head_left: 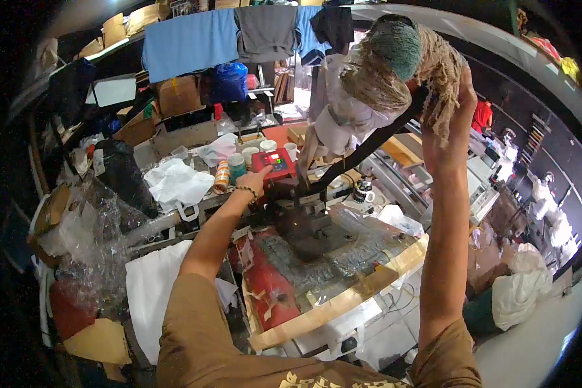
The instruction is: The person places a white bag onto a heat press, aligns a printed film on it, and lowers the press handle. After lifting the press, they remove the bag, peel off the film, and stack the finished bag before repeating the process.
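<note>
My left hand [251, 182] reaches forward with its index finger stretched out to the red control box [275, 165], at the lower part of its face near the lit display; it holds nothing. Raised at the upper right, my right hand [458, 107] is closed around the end of a dark lever [385, 131]. Frayed cloth strips and yarn [394, 55] are wound in a thick bundle on that end, hiding part of the fingers. The lever runs down to a press. Beneath it lies a stained grey and red work board [336, 262] with masking tape along its front edge.
Cups [269, 147] and an orange-striped can [222, 176] stand beside the control box. A black-and-white mug [363, 192] sits right of the press. Crumpled plastic [100, 239] and white sheets [152, 291] lie at left. Blue cloths [189, 46] hang overhead. Another person in red [482, 116] is far right.
</note>
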Available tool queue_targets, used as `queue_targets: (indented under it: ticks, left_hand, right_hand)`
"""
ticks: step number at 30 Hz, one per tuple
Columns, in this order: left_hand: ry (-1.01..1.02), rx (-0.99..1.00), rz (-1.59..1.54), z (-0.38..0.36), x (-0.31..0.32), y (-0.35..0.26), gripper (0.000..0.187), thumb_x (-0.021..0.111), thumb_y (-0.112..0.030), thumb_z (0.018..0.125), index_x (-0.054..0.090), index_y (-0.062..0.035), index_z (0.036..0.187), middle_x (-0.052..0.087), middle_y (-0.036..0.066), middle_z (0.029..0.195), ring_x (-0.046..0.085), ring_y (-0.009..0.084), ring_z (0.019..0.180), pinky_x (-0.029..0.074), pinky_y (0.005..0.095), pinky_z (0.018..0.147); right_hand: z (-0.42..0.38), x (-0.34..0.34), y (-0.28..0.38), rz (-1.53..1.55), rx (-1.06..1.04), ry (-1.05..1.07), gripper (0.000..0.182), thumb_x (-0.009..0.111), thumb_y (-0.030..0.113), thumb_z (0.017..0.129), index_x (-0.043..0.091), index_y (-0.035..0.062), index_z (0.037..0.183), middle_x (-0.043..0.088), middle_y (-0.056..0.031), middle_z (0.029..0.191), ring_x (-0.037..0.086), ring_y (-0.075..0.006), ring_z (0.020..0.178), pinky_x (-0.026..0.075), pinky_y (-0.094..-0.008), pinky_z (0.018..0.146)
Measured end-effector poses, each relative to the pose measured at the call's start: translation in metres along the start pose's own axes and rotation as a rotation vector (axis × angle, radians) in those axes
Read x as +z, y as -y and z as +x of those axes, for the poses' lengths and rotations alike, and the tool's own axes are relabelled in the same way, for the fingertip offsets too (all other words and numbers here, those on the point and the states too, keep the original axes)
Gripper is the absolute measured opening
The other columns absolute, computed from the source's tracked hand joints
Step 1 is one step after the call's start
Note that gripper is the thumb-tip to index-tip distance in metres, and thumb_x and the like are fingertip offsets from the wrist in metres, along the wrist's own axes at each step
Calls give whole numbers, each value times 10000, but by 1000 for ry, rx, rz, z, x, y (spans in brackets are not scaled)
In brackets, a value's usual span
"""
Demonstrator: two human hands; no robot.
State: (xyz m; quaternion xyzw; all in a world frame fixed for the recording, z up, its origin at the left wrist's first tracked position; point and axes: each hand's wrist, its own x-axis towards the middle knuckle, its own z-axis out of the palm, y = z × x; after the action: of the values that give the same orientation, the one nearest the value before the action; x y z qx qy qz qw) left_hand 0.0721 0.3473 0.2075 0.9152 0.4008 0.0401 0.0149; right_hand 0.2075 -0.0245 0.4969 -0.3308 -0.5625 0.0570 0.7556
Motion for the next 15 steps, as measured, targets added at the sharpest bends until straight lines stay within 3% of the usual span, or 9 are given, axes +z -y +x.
queue_targets:
  ticks: [3,6,12,14,15]
  left_hand:
    - [-14,8,33,-5,-5,-12,809,675,-184,850,283,-410,1521,683,174,1133,673,365,1062,544,497,866]
    - [-9,-4,86,-4,-4,-22,827,690,-184,843,278,-406,1524,692,165,1113,678,356,1056,552,480,853]
    - [35,-24,110,6,-3,-22,882,749,-202,806,278,-401,1525,694,165,1122,684,354,1051,562,466,842]
    - [41,-25,96,4,-6,-24,894,763,-210,797,280,-402,1525,694,165,1129,685,356,1050,563,467,844]
    - [43,-25,105,3,-7,-25,895,767,-213,794,282,-397,1524,693,165,1131,684,358,1051,563,469,845]
  right_hand:
    - [-3,-1,-3,19,-20,-60,501,383,455,1035,471,129,1406,584,-41,1324,572,-175,1199,441,-340,1033]
    - [-1,-11,-11,72,-30,51,502,389,445,1039,463,127,1420,571,-50,1354,556,-181,1228,425,-350,1059]
    - [1,-10,-14,-91,-125,-84,537,411,478,1030,458,126,1433,558,-51,1380,548,-195,1250,421,-368,1079]
    - [2,-15,-18,212,-66,-205,538,406,479,1032,464,124,1431,560,-50,1375,556,-198,1236,422,-364,1075]
    - [1,-15,-21,211,-67,-206,538,406,479,1032,464,124,1431,560,-50,1375,556,-198,1236,422,-364,1075]
